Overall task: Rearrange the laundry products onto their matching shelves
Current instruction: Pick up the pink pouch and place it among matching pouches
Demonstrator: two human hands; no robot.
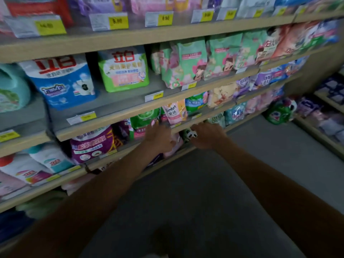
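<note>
left hand (158, 137) fingers spread on pink pouch (177, 146); right hand (206, 135) fingers curled round green-white pack (189, 135)

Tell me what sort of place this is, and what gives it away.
Most likely a shop's laundry aisle. Long tiered shelves carry yellow price tags along their front edges, and they are stocked with rows of detergent bags, including several identical green pouches side by side.

A large bag (63, 81) is standing on the middle shelf (115, 121), with a jug (11, 88) to its left and a smaller bag (123, 69) to its right. The Comfort pouch (174, 112) is standing on the shelf below (183, 126). A sack (279, 112) is lying on the floor (242, 164), far right.
</note>
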